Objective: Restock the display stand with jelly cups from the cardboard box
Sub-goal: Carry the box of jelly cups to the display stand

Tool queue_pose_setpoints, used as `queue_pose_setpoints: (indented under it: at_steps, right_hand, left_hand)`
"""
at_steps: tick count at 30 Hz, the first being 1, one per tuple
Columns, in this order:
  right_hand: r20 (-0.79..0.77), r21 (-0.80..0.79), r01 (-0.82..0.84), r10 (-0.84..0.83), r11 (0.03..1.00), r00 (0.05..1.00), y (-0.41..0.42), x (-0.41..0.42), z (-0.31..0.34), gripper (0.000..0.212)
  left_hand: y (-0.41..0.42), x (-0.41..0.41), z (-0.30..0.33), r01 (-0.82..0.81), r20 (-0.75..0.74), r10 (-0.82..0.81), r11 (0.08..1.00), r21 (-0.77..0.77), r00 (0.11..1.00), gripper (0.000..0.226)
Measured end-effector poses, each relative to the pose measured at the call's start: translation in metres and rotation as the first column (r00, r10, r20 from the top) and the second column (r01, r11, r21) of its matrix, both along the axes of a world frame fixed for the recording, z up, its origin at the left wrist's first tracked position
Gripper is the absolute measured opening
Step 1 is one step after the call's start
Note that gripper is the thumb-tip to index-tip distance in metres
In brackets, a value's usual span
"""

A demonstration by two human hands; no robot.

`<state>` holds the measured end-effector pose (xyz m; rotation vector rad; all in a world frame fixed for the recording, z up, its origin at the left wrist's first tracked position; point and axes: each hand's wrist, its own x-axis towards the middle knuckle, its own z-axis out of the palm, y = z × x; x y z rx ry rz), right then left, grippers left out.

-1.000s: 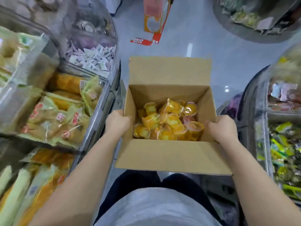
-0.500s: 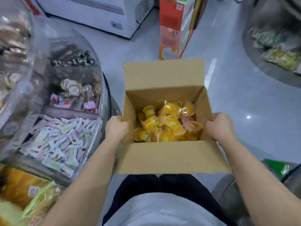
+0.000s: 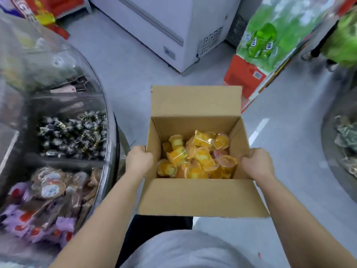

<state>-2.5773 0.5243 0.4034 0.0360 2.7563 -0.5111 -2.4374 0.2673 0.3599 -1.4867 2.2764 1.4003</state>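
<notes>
An open cardboard box [image 3: 199,198] is carried in front of my body, its far flap standing up. Several orange and yellow jelly cups [image 3: 195,155] lie heaped in its bottom. My left hand [image 3: 138,158] grips the box's left wall, fingers curled over the rim. My right hand [image 3: 257,164] grips the right wall the same way. A round clear-domed display stand [image 3: 108,120] curves along my left, its compartments holding dark wrapped candies [image 3: 73,132] and brown round snack packs [image 3: 52,188].
A white chest freezer [image 3: 164,29] stands ahead on the grey floor. A red and green stack of drink cartons [image 3: 260,60] is at the right rear. Another round display [image 3: 342,144] edges in at the right. Open floor lies between them.
The view has swung along the left display stand: the bagged snacks and white sachets slid out of sight, and dark candies and brown packs are now beside me. Both hands keep their grip on the box.
</notes>
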Motion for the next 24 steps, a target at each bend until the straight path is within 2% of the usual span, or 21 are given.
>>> queue_pose_setpoints:
  at_steps: [8, 13, 17, 20, 21, 24]
  right_hand:
    - [-0.057, 0.023, -0.251, 0.252, 0.968, 0.966, -0.143, -0.183, 0.013, 0.024]
    - [-0.051, 0.069, -0.522, 0.526, 0.85, 0.849, -0.248, -0.292, -0.006, 0.027]
    - [0.04, 0.034, -0.683, 0.682, 0.729, 0.73, -0.335, -0.366, -0.033, 0.026]
    - [0.111, 0.041, -0.818, 0.811, 0.574, 0.575, -0.396, -0.409, -0.048, 0.032]
    - [0.122, 0.062, -0.856, 0.847, 0.513, 0.517, -0.417, -0.419, -0.051, 0.037]
    - [0.145, 0.078, -0.941, 0.93, 0.328, 0.336, -0.469, -0.429, -0.062, 0.044]
  left_hand:
    - [-0.105, -0.135, 0.02, -0.188, 0.007, 0.188, 0.982, -0.027, 0.982, 0.018]
    - [-0.151, -0.191, 0.0, -0.413, -0.001, 0.414, 0.908, -0.065, 0.91, 0.022]
    - [-0.164, -0.237, -0.02, -0.641, 0.071, 0.642, 0.767, -0.04, 0.763, 0.018]
    - [-0.164, -0.27, -0.024, -0.782, 0.125, 0.777, 0.623, -0.023, 0.616, 0.037]
    - [-0.163, -0.278, -0.027, -0.819, 0.137, 0.813, 0.574, -0.016, 0.566, 0.035]
    - [-0.155, -0.293, -0.047, -0.895, 0.203, 0.874, 0.445, 0.03, 0.441, 0.01]
